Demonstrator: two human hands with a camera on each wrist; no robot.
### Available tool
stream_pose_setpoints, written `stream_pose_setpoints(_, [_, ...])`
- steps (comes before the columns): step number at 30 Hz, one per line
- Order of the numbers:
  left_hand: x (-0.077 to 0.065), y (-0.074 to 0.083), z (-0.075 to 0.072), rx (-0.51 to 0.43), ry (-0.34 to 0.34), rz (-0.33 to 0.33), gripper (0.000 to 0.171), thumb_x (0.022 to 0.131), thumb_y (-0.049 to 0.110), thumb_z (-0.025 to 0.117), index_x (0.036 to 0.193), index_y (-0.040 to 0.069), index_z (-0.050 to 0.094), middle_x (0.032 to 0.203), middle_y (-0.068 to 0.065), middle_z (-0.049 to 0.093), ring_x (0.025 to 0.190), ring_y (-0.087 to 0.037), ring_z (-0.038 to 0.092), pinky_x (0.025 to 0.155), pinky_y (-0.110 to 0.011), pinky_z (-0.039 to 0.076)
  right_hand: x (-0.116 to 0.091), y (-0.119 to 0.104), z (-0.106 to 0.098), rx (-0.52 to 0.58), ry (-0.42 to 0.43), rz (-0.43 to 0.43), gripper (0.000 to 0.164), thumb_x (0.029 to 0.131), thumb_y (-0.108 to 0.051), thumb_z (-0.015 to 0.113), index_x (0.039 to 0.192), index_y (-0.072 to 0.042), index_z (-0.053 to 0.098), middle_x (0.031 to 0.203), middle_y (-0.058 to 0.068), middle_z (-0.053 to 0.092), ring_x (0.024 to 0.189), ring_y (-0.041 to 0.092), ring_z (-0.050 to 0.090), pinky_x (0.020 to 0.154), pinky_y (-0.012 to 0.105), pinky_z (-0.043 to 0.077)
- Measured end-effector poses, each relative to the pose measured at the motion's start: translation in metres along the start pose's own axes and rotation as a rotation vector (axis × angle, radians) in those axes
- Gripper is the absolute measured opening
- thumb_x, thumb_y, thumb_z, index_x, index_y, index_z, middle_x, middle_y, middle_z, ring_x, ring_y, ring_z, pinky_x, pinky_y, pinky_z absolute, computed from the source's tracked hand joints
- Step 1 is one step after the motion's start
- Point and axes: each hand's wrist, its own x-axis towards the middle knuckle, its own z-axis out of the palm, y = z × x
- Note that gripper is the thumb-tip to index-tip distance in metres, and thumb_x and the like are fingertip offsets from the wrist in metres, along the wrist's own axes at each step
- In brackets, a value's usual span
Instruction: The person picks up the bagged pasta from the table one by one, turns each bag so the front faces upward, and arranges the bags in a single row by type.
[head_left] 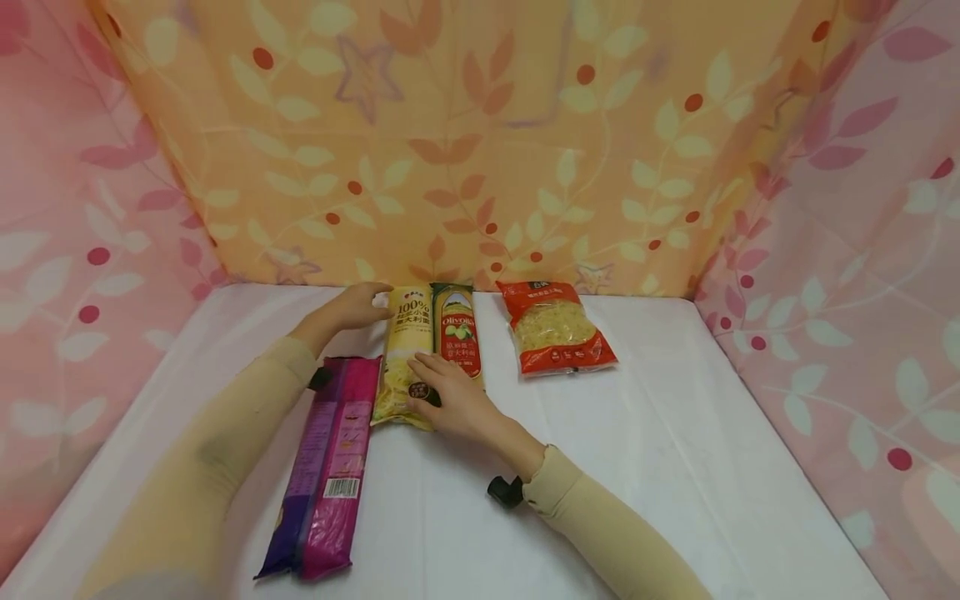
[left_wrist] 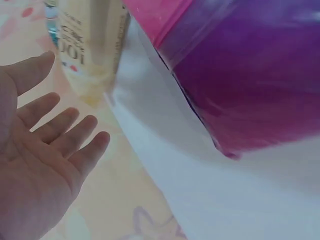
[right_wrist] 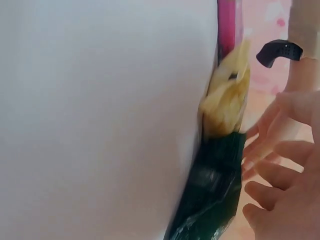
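A yellow spaghetti packet (head_left: 405, 342) lies face up at the table's middle, against a green and red Olivoila spaghetti packet (head_left: 459, 333) on its right. My left hand (head_left: 347, 315) is at the yellow packet's upper left edge; its fingers are spread and extended in the left wrist view, palm showing. Across the lower part of both packets reaches my right hand (head_left: 463, 402), fingers loosely bent over the yellow one. A long purple and magenta packet (head_left: 330, 475), barcode side up, slants below my left forearm. Nothing is gripped in either hand.
A red bag of pasta (head_left: 558, 329) with a see-through window lies at the back right. The white-covered table (head_left: 637, 450) is enclosed by an orange patterned cloth (head_left: 465, 150) behind and pink ones at the sides. Black wrist cameras sit at both cuffs.
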Motion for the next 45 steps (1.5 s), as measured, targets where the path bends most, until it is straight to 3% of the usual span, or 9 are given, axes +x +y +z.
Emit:
stream_pose_setpoints(7, [-0.030, 0.007, -0.004, -0.035, 0.039, 0.090, 0.052, 0.104, 0.015, 0.064, 0.148, -0.009, 0.050, 0.145, -0.030, 0.054, 0.129, -0.048, 0.056, 0.106, -0.060, 0.046, -0.025, -0.016, 0.000, 0.159, 0.111, -0.059, 0.065, 0.100, -0.024, 0.070, 0.155, -0.001, 0.046, 0.161, 0.018, 0.043, 0.148, 0.033, 0.041, 0.118, 0.051, 0.038])
stream_pose_setpoints(10, [-0.044, 0.009, -0.004, -0.006, 0.054, 0.126, 0.046, 0.103, 0.012, 0.066, 0.143, -0.008, 0.056, 0.137, -0.028, 0.061, 0.120, -0.043, 0.062, 0.101, -0.057, 0.050, -0.036, -0.024, 0.003, 0.251, 0.125, -0.061, 0.062, 0.099, -0.021, 0.071, 0.153, 0.001, 0.048, 0.157, 0.016, 0.047, 0.136, 0.033, 0.055, 0.110, 0.048, 0.047])
stream_pose_setpoints(14, [-0.061, 0.009, -0.001, 0.028, 0.075, 0.177, 0.039, 0.100, 0.010, 0.070, 0.135, -0.006, 0.064, 0.126, -0.024, 0.067, 0.109, -0.037, 0.066, 0.092, -0.053, 0.054, -0.048, -0.034, 0.010, 0.407, 0.072, -0.039, 0.062, 0.099, -0.016, 0.071, 0.153, 0.000, 0.046, 0.156, 0.012, 0.047, 0.117, 0.032, 0.065, 0.098, 0.036, 0.056])
stream_pose_setpoints(18, [-0.075, 0.009, 0.001, 0.034, 0.094, 0.221, 0.033, 0.098, 0.010, 0.072, 0.128, -0.003, 0.069, 0.118, -0.018, 0.069, 0.101, -0.031, 0.067, 0.084, -0.048, 0.055, -0.058, -0.044, 0.018, 0.544, -0.016, 0.010, 0.063, 0.098, -0.014, 0.072, 0.153, -0.003, 0.045, 0.153, 0.014, 0.046, 0.117, 0.029, 0.065, 0.093, 0.024, 0.057])
stream_pose_setpoints(22, [-0.088, 0.004, 0.004, 0.029, 0.114, 0.243, 0.028, 0.097, 0.009, 0.073, 0.122, -0.002, 0.072, 0.113, -0.018, 0.070, 0.097, -0.030, 0.067, 0.082, -0.047, 0.055, -0.067, -0.054, 0.027, 0.641, -0.105, 0.063, 0.061, 0.098, -0.017, 0.074, 0.151, -0.004, 0.047, 0.145, 0.015, 0.050, 0.112, 0.017, 0.066, 0.087, 0.019, 0.056])
stream_pose_setpoints(30, [-0.109, -0.015, 0.011, 0.002, 0.118, 0.206, 0.027, 0.096, 0.008, 0.074, 0.120, -0.003, 0.073, 0.115, -0.020, 0.069, 0.108, -0.043, 0.064, 0.094, -0.061, 0.051, -0.075, -0.071, 0.040, 0.786, -0.254, 0.153, 0.063, 0.096, -0.019, 0.075, 0.151, -0.007, 0.046, 0.143, 0.007, 0.048, 0.096, -0.001, 0.065, 0.076, 0.019, 0.056])
stream_pose_setpoints(38, [-0.119, -0.026, 0.012, 0.028, 0.051, 0.130, 0.043, 0.096, 0.021, 0.077, 0.130, -0.005, 0.068, 0.129, -0.027, 0.065, 0.124, -0.048, 0.057, 0.106, -0.064, 0.043, -0.071, -0.087, 0.048, 0.871, -0.300, 0.261, 0.072, 0.092, -0.014, 0.077, 0.154, -0.010, 0.040, 0.143, 0.003, 0.043, 0.090, 0.003, 0.068, 0.070, 0.020, 0.053])
stream_pose_setpoints(45, [-0.123, -0.037, 0.015, 0.023, 0.017, 0.082, 0.052, 0.094, 0.026, 0.079, 0.135, -0.003, 0.066, 0.130, -0.027, 0.064, 0.125, -0.047, 0.056, 0.107, -0.065, 0.042, -0.066, -0.094, 0.054, 0.909, -0.272, 0.304, 0.078, 0.088, -0.009, 0.077, 0.156, -0.007, 0.038, 0.148, 0.006, 0.047, 0.088, 0.005, 0.069, 0.075, 0.021, 0.052])
